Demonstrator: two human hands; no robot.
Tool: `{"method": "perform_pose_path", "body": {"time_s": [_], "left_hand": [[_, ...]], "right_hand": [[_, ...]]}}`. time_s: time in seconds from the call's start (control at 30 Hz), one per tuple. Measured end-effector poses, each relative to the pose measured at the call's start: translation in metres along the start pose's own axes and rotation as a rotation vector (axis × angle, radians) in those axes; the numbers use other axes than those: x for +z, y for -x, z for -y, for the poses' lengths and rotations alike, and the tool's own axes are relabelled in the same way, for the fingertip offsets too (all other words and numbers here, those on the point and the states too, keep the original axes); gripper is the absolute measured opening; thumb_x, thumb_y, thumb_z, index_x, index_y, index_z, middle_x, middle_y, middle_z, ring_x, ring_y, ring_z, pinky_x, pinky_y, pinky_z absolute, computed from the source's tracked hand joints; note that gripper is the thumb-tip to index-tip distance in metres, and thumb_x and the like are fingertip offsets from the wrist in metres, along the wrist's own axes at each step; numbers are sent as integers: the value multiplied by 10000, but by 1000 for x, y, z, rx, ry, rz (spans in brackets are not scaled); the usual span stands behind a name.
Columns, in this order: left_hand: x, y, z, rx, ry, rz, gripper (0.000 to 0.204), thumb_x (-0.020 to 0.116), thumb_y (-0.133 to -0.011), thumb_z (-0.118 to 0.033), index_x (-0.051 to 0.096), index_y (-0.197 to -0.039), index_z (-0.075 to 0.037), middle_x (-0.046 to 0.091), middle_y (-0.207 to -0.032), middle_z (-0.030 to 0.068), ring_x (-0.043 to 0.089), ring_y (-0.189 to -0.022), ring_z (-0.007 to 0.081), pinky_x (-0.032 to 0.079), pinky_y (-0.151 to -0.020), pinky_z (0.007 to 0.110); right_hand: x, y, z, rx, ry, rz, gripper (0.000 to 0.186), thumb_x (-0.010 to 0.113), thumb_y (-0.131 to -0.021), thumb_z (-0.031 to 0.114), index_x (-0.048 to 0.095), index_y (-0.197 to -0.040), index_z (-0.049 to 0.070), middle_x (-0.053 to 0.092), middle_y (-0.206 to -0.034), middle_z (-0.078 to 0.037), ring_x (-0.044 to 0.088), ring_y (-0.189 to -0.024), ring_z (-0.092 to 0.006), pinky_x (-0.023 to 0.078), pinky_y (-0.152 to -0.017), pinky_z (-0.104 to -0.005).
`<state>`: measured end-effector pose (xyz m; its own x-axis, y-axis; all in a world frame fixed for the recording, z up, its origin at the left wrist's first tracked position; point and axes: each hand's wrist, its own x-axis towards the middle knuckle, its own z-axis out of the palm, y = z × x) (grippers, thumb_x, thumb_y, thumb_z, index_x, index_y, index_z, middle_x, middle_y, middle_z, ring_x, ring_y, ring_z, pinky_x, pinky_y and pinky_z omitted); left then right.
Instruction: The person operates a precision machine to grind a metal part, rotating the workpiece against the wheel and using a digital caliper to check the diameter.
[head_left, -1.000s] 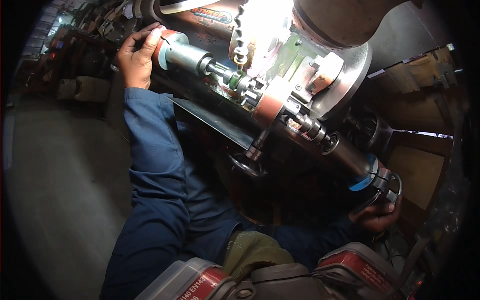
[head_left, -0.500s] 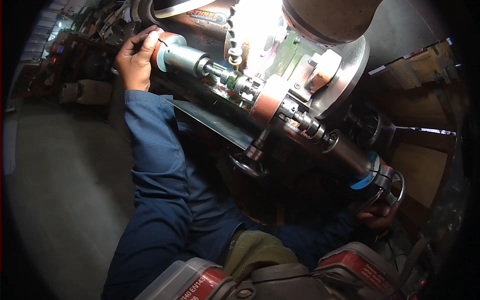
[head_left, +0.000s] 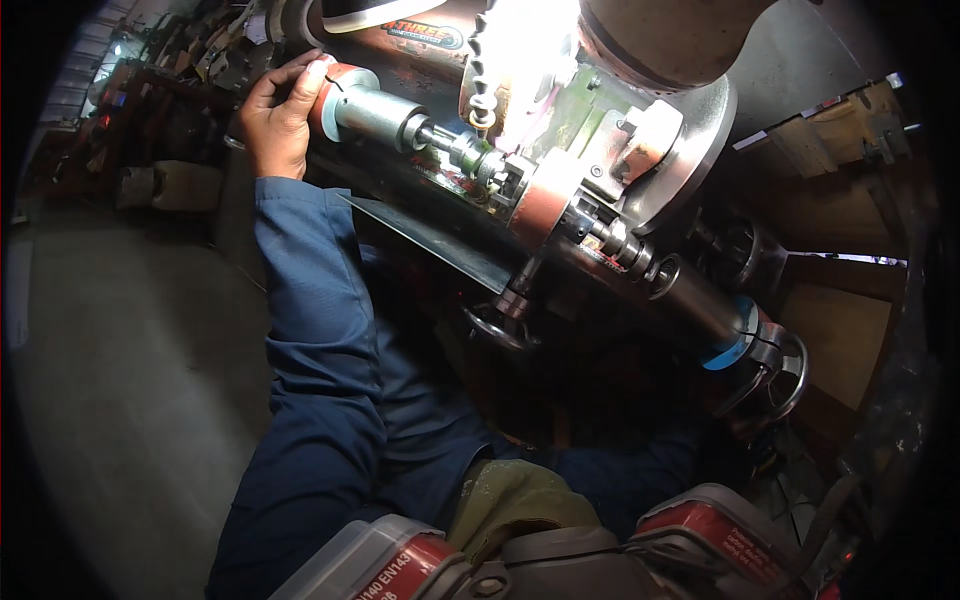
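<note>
My left hand (head_left: 283,115) grips the rim of a red-edged metal collar (head_left: 337,102), its thumb on the near side and the fingers partly hidden behind. From this collar a steel cylinder (head_left: 383,118) runs to a stepped metal shaft (head_left: 468,152) with several lobes and rings. The shaft passes through a red ring-shaped support (head_left: 543,200). Its far right end meets a dark cylinder (head_left: 693,296) with a blue band (head_left: 730,350). My right sleeve (head_left: 640,458) reaches toward a chrome handwheel (head_left: 795,378) at the right; the hand there is lost in shadow.
A large grey grinding wheel (head_left: 705,140) stands behind the shaft under a bright lamp. A jointed coolant hose (head_left: 481,80) hangs above the shaft. A thin metal sheet (head_left: 430,245) and another handwheel (head_left: 500,325) sit on the near side. Wooden boards (head_left: 830,150) stand at right.
The view has shifted slightly. My right hand, visible by the handwheel before, has dropped out of clear sight into the shadow. My left hand keeps its grip on the collar.
</note>
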<state>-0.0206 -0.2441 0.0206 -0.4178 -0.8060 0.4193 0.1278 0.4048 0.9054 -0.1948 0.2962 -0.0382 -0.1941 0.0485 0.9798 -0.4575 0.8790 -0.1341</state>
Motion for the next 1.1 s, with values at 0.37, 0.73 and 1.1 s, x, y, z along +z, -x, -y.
{"method": "perform_pose_path", "body": {"time_s": [0.37,0.73,1.1], "left_hand": [[2,0,-3,-8,17,-42,150,778,-801,-91,696,-875,11,713,-999,119,663,-916,156,520,-880,307],[-3,1,0,48,12,-26,169,784,-797,-107,694,-876,13,715,-1004,119,663,-918,152,519,-880,304],[-1,1,-4,29,34,-37,193,808,-766,-107,725,-901,4,722,-954,68,653,-877,113,518,-845,277]], "right_hand": [[-7,-12,15,149,-17,213,392,387,-1012,245,602,-1064,-80,652,-971,-206,658,-846,-291,529,-757,-376],[-14,-55,42,214,-23,516,395,418,-1021,306,633,-1129,-7,679,-1014,-207,681,-860,-281,534,-747,-354],[6,-124,32,282,22,1211,306,508,-960,189,638,-1115,-41,679,-1056,-199,655,-984,-312,483,-862,-369]]}}
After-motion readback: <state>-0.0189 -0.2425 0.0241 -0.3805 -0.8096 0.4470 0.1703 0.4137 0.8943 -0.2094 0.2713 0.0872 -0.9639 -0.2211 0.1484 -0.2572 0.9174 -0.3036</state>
